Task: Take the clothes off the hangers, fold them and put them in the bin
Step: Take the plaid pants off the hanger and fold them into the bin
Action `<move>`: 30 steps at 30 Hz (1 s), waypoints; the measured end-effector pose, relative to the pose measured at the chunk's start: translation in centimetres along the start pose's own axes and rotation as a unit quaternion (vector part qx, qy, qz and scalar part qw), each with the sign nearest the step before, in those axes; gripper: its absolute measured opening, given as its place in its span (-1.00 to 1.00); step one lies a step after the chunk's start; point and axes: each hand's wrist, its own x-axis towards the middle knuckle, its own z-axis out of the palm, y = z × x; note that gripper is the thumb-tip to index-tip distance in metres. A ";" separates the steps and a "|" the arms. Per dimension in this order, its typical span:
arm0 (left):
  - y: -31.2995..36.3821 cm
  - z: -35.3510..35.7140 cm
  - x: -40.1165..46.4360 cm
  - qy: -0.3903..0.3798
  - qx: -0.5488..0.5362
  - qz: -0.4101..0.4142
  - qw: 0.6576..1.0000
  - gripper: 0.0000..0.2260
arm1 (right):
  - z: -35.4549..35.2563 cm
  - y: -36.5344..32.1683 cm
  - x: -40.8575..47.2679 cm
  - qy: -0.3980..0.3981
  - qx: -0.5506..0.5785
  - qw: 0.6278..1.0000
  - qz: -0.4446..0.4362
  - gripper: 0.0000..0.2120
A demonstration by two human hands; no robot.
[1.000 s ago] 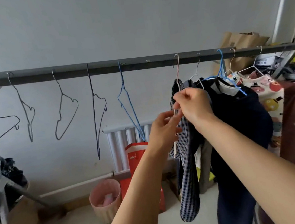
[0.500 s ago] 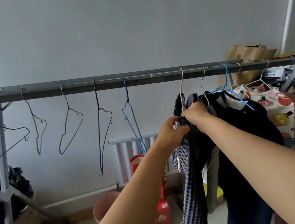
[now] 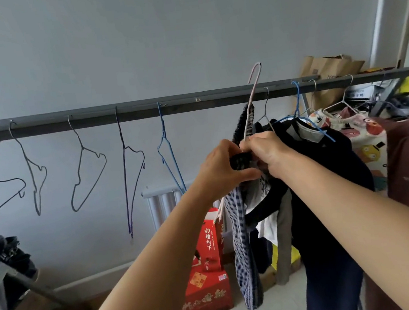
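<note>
Pink hanger (image 3: 252,103) was off the rail (image 3: 142,109), hook above it, checked garment (image 3: 242,239) hanging from it | left hand (image 3: 221,168) gripped the bunched cloth, right hand (image 3: 265,151) pinched the hanger's neck, I think | step: stripping garment | next: slide cloth free, then fold | bin not in view

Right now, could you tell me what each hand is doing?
Left hand: grips the checked garment.
Right hand: pinches the pink hanger.
</note>
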 end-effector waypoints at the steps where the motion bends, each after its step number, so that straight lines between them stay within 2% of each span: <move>1: 0.0 0.0 -0.2 -0.002 0.024 0.000 1.000 -0.57 | 0.0 0.2 -0.4 -0.008 0.001 1.000 -0.004 -0.84; 5: 0.0 -0.2 -1.4 -0.002 0.032 0.024 0.999 -0.73 | 0.1 0.1 -2.1 -0.004 -0.026 1.000 -0.016 -0.76; 11: -0.4 -1.3 -4.5 -0.063 -0.025 0.027 0.997 -0.78 | 0.1 -0.4 -3.0 0.051 -0.069 0.996 -0.004 -0.75; 17: -2.0 -2.3 -7.3 -0.098 -0.089 0.005 0.991 -0.84 | 1.0 -0.4 -2.3 0.095 -0.017 0.995 0.029 -0.79; 21: -2.2 -2.7 -7.9 -0.124 -0.105 0.004 0.987 -0.84 | 1.7 -0.3 -2.2 0.093 0.040 0.994 0.041 -0.88; 25: -2.7 -2.6 -7.8 -0.119 -0.062 -0.002 0.991 -0.81 | 2.3 -0.5 -2.2 0.070 0.079 0.993 0.049 -0.83; 30: -4.1 -1.3 -6.9 -0.098 0.077 0.010 0.992 -0.82 | 2.3 -2.3 -3.0 -0.006 0.086 0.993 0.085 -0.71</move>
